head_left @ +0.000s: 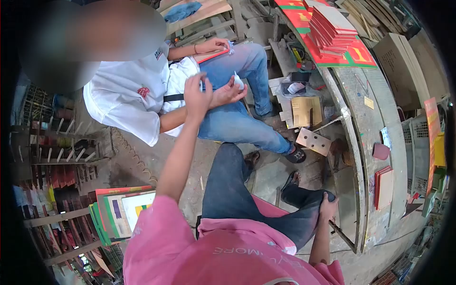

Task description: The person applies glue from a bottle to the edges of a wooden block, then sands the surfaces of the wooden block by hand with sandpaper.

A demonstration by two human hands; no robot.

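My left hand is stretched out to a seated co-worker in a white shirt and blue jeans. It is right against that person's hand, which holds a small white object. My fingers are bunched together, and whether they pinch anything is hidden. The co-worker's other hand rests on a red-edged board on their lap. My right hand lies cupped over my own knee in dark jeans and holds nothing.
A long curved workbench runs down the right side. It carries a stack of red boards, a red and green panel and small red tiles. Green-framed panels lean at lower left beside racks. Scraps and a drilled wooden block lie on the floor.
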